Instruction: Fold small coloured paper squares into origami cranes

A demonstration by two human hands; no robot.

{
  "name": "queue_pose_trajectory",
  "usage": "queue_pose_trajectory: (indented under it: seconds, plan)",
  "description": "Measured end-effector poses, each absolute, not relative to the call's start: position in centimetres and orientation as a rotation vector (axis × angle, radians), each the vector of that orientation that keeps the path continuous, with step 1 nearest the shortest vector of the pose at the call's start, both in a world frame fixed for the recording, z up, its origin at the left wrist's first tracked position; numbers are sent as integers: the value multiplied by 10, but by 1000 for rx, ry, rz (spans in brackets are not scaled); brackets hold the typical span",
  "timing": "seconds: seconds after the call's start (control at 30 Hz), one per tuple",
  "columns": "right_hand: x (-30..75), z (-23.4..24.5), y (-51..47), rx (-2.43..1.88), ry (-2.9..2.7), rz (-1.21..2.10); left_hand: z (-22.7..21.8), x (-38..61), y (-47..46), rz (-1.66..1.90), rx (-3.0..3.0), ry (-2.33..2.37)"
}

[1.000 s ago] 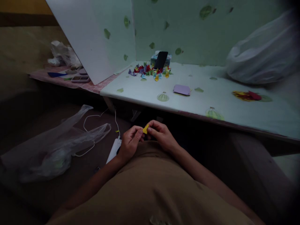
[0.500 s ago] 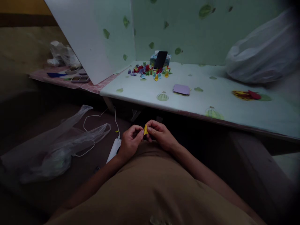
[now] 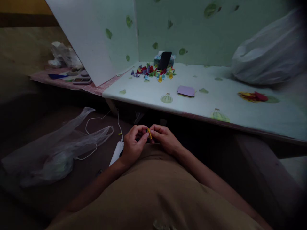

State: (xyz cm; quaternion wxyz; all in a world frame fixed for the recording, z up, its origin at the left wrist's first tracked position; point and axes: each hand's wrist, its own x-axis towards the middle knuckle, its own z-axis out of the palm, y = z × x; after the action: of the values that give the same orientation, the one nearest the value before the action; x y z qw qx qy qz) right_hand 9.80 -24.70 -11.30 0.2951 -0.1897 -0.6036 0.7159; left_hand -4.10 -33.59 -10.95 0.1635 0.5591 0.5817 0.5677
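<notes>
A small folded piece of yellow paper is pinched between my two hands, just above my lap. My left hand grips its left side with thumb and fingertips. From the other side, my right hand is closed on it too, and the fingers hide part of its shape. On the desk ahead lies a cluster of small folded paper cranes in several colours. Nearer to me is a stack of purple paper sheets, with a yellowish edge showing below.
A dark phone leans on a tissue box behind the cranes. To the right are yellow and red paper pieces and a white plastic bag. A clear bag, a cable and a white power strip lie low at left.
The yellow paper has turned between my fingers and now shows a narrower edge. My left fingers have shifted slightly up over it. The things on the desk stay put.
</notes>
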Motion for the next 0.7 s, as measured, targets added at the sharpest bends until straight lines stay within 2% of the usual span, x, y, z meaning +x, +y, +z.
queue_pose_trajectory:
  seconds: [0.7]
  plan:
    - [96, -113, -249, -548, -1546, 1909, -104, -42, -335, 1576, 1864, 1786]
